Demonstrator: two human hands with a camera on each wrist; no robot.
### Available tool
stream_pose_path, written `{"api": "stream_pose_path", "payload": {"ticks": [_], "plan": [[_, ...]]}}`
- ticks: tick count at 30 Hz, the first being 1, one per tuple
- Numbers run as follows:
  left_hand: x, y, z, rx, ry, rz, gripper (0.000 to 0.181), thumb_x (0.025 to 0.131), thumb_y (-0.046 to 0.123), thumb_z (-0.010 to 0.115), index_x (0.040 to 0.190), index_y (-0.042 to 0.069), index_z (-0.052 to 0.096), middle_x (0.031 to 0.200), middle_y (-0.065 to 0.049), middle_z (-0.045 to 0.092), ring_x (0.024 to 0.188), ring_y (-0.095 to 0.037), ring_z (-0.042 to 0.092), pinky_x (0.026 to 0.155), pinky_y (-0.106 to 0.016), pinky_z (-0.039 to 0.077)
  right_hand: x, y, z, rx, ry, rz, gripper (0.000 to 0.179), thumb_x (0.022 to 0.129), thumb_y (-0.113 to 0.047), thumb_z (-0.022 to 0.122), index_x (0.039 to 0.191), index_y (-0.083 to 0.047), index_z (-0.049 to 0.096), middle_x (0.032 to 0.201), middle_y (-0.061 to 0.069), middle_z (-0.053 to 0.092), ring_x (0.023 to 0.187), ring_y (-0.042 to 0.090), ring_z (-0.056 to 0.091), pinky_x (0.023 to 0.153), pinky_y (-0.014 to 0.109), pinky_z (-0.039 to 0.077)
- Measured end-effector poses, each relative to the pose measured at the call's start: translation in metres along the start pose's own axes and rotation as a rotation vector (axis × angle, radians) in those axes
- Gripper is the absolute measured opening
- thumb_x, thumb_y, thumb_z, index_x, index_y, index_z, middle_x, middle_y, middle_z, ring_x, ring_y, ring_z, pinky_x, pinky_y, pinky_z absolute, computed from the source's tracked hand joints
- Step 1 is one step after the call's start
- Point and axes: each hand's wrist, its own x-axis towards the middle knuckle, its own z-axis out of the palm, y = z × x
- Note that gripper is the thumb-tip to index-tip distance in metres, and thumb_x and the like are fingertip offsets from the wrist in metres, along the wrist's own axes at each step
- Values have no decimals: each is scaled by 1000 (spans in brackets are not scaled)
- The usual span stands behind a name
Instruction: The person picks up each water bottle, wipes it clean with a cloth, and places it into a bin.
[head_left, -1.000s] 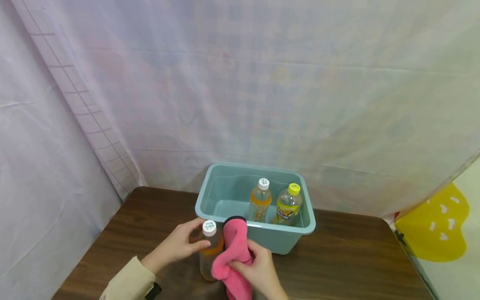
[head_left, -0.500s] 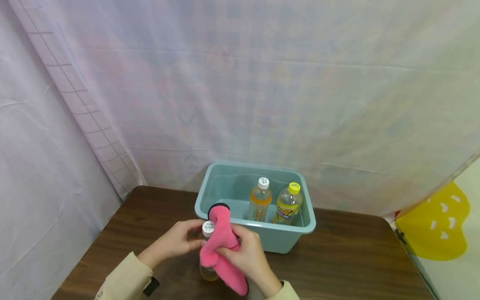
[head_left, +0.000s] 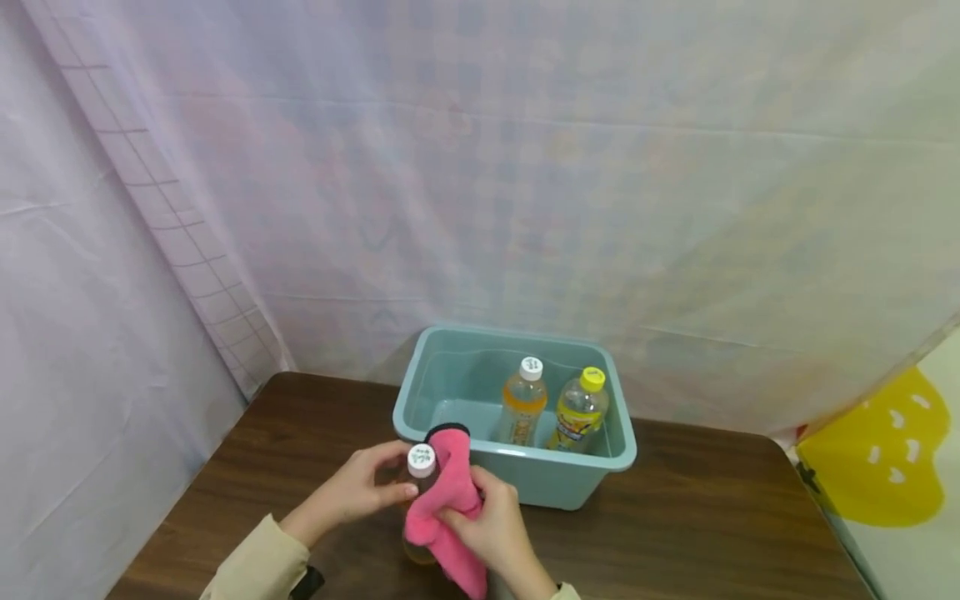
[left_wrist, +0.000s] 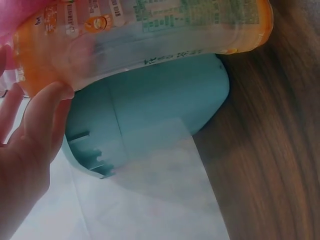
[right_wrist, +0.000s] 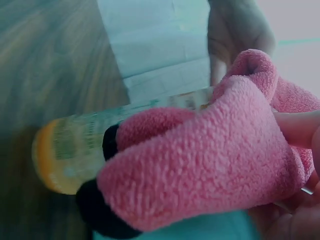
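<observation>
My left hand (head_left: 360, 486) grips a clear plastic drink bottle (left_wrist: 150, 37) near its neck; it has a white cap, an orange band and green print. The bottle stands upright on the table in front of the tub. A fluffy pink cloth (head_left: 450, 500) with black edging is bunched in my right hand (head_left: 495, 521), pressed to the bottle's right side and covering much of it. In the right wrist view the cloth (right_wrist: 200, 155) hangs in folds over the upper bottle, whose orange-tinted base (right_wrist: 55, 155) shows beyond.
A blue-green plastic tub (head_left: 555, 492) stands just behind the hands. Inside are a white-capped bottle (head_left: 522, 404) and a yellow-capped bottle (head_left: 579, 412), both upright. The brown wooden table (head_left: 690, 517) meets hanging pale curtains at the back and left. A yellow heart-shaped piece (head_left: 873, 450) lies at far right.
My right hand with the pink cloth moved left and up onto the bottle, then slightly back down to the right. The left hand keeps its hold on the bottle.
</observation>
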Motion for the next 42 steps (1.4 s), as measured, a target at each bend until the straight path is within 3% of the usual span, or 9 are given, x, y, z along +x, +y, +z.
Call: {"api": "stream_pose_path", "payload": {"ticks": [11, 18, 25, 30, 37, 42], "plan": [[0, -6, 4, -9, 19, 7, 32, 77, 12, 71, 104, 0, 59, 97, -12, 64, 89, -10, 58, 78, -33, 50, -21, 41, 23, 43, -40, 94, 33, 62, -13, 80, 90, -4, 66, 79, 5, 68, 67, 1, 54, 57, 20, 46], [-1, -4, 2, -20, 11, 11, 31, 78, 14, 70, 104, 2, 59, 95, -10, 63, 88, -9, 58, 76, -27, 48, -28, 63, 35, -36, -134, 174, 33, 58, -7, 78, 89, -3, 66, 76, 4, 67, 62, 1, 52, 53, 19, 44], [0, -3, 3, -14, -3, 4, 30, 79, 14, 70, 104, 2, 59, 94, -9, 63, 88, -10, 57, 79, -35, 49, -32, 77, 38, -80, -158, 199, 33, 55, -4, 77, 87, -5, 68, 73, 2, 67, 61, 2, 50, 52, 20, 43], [0, -5, 3, -12, -14, 2, 30, 79, 14, 70, 104, 2, 58, 95, -9, 63, 88, -10, 57, 80, -34, 48, -30, 67, 33, -42, -138, 176, 29, 59, -10, 80, 85, -6, 69, 73, 3, 68, 61, 1, 52, 53, 19, 44], [0, -5, 2, 9, -17, 1, 30, 78, 13, 70, 104, 3, 58, 95, -9, 63, 88, -10, 58, 79, -30, 48, -16, 19, 14, -12, -15, 120, 26, 60, -10, 81, 81, -6, 68, 74, 5, 68, 63, 1, 54, 54, 19, 46], [1, -5, 2, -10, -21, 16, 30, 79, 10, 68, 106, 2, 58, 95, -9, 63, 89, -8, 57, 79, -28, 48, 0, -13, 2, -46, 80, -3, 31, 60, -10, 82, 87, -9, 69, 81, 1, 67, 71, 7, 60, 61, 22, 48]]}}
